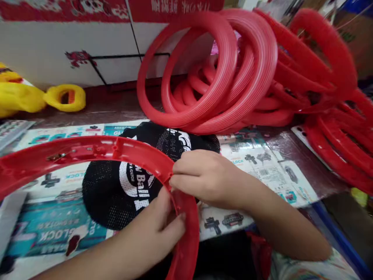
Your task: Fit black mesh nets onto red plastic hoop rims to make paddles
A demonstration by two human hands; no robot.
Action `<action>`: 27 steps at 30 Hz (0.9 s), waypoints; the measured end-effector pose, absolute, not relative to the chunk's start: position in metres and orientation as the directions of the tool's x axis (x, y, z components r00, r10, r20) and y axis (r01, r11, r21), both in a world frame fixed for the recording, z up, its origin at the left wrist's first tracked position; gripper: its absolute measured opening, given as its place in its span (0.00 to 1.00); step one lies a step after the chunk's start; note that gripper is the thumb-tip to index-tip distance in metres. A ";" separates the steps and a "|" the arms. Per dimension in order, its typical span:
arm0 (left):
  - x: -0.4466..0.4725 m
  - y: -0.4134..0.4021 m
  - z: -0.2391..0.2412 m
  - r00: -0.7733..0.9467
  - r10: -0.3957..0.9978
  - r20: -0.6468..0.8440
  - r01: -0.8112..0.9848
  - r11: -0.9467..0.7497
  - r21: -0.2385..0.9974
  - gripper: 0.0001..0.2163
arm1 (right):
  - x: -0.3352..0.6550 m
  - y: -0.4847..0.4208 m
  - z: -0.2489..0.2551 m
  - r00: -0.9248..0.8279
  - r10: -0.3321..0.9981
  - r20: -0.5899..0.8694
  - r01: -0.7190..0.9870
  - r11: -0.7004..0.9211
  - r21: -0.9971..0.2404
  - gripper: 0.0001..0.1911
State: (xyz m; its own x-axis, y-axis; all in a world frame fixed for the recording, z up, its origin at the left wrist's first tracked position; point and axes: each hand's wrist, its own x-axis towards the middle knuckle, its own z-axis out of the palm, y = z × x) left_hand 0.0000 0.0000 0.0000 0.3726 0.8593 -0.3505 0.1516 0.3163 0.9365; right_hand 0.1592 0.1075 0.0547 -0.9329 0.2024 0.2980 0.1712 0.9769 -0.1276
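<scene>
A large red plastic ring (140, 151), open side up, shows its hollow channel with small posts and a little metal part (56, 156) at the left. My left hand (159, 229) grips it from the inner side, with the thumb over the near part of the channel. Against the channel by a post, my right hand (201, 177) is closed in a pinch; whatever its fingertips hold is hidden. Under the ring lies a black mesh cloth (105, 198) with white printed lettering, flat on printed cardboard (67, 227).
Ribbed red rings (256, 70) lean in a pile at the back. More red ring parts (329, 77) are heaped at the right. Yellow rings (77, 103) lie at the back left. A white box (116, 39) with a wire stand (128, 57) before it stands behind.
</scene>
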 end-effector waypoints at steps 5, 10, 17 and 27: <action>0.002 0.003 0.004 0.408 0.852 -0.327 0.162 0.284 0.945 0.13 | 0.160 0.107 0.060 -0.933 0.192 0.304 0.156 0.978 -0.140 0.15; 0.003 0.005 0.006 0.424 0.844 -0.328 0.189 0.272 0.944 0.15 | 0.157 0.110 0.058 -0.954 0.203 0.223 0.153 0.963 -0.221 0.14; 0.006 -0.004 -0.004 0.400 0.835 -0.377 0.051 0.390 0.919 0.19 | 0.155 0.113 0.059 -0.967 0.238 0.095 0.198 0.930 -0.310 0.09; 0.010 -0.002 0.018 0.364 0.738 -0.567 -0.293 0.669 0.683 0.18 | 0.162 0.115 0.065 -0.952 0.213 0.221 0.123 0.924 -0.363 0.11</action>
State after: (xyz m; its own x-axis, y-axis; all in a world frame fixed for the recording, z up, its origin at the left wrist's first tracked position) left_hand 0.0096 -0.0016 0.0176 0.3644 0.7384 -0.5675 -0.2933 0.6693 0.6826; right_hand 0.1620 0.1152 0.0649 -0.9518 0.2130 0.2207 0.1226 0.9238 -0.3627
